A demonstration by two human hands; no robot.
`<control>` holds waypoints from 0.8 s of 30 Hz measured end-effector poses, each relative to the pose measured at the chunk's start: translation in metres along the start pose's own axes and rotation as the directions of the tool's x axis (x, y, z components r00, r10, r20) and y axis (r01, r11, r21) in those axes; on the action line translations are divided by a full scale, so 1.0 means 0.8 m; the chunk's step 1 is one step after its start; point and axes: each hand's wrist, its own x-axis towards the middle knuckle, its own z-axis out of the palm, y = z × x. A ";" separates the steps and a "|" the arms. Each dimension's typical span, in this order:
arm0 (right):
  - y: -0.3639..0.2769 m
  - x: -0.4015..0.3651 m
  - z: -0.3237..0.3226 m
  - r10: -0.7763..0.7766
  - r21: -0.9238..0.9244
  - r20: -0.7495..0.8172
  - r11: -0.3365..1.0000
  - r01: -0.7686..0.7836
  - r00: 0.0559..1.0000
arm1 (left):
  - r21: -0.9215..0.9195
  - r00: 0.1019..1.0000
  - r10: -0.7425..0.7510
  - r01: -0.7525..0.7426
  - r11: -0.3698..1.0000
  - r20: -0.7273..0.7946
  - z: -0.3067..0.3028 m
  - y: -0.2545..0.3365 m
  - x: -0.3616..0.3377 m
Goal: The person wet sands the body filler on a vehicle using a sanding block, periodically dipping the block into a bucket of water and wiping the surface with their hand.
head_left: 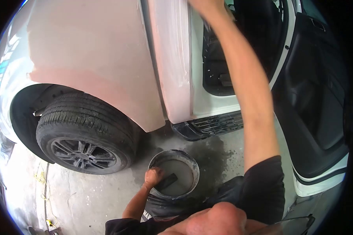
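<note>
Left grip (153, 177) low at the left rim of the bucket (175, 152), fingers curled tight on a dark block (168, 181), forearm bare. Right arm stretched straight up, far above the bucket. Right grip (202, 4) cut by frame edge, closure unreadable.

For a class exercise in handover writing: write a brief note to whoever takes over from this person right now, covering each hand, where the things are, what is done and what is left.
Left hand: closed on a dark block, dipped into the bucket of grey water on the floor beside the wheel.
Right hand: raised to the top of the pink edge by the open door, mostly out of frame; grip not visible.
Done: the panel and the edge carry a matt pink coat.
Left: probably rubbing down with the wet block; how far that has gone cannot be told.
</note>
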 end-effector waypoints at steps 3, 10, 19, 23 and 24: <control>0.022 -0.013 0.024 -0.182 -0.152 -0.068 0.974 0.170 0.981 | 0.031 1.000 0.001 -0.001 1.000 -0.009 0.003 -0.007 0.000; 0.071 -0.202 0.064 -0.356 -0.144 -0.052 0.927 0.345 0.933 | 0.058 1.000 0.000 -0.001 0.998 0.014 0.002 -0.009 -0.004; 0.057 -0.085 0.063 -0.272 -0.127 0.000 0.955 0.269 0.962 | 0.033 1.000 -0.019 0.019 0.999 0.020 -0.006 0.000 -0.002; 0.083 -0.223 0.072 -0.460 -0.106 -0.109 0.887 0.450 0.881 | 0.009 0.999 -0.045 0.045 0.999 0.018 0.008 -0.009 -0.001; 0.077 -0.195 0.067 -0.434 -0.153 -0.089 0.895 0.418 0.896 | 0.013 1.000 -0.028 0.028 1.000 0.004 0.007 -0.015 -0.002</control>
